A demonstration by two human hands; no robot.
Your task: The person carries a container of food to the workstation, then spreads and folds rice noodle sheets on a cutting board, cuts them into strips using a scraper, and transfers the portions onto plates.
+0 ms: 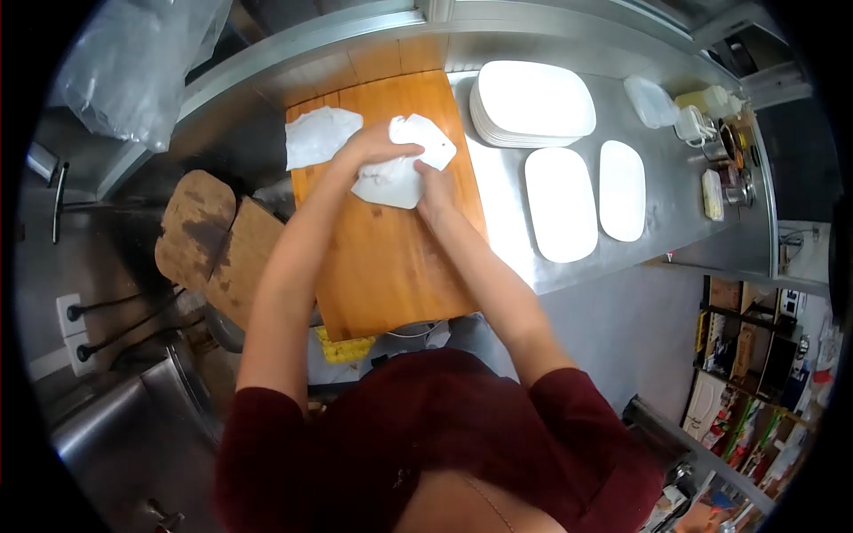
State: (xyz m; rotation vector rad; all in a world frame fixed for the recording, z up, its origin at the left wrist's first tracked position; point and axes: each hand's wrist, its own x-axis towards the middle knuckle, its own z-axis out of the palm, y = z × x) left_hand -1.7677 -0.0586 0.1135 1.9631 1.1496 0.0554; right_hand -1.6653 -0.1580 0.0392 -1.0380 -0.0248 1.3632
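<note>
Both my hands meet over the upper part of a wooden board (391,266). My left hand (378,147) is closed on a crumpled white sheet (386,188), its fingers reaching across the top. From the right, my right hand (434,191) grips the same white piece, thumb on its face. Whether it is cloth or paper, or whether a plate lies within it, I cannot tell. Another white sheet (323,136) lies flat at the board's upper left corner, beside my left wrist.
Right of the board, a steel counter (498,191) bears a stack of white oblong plates (533,98) and two single plates, a wider one (562,204) and a narrower one (622,191). Plastic containers (651,102) stand farther right. Stained brown boards (200,222) lie at left.
</note>
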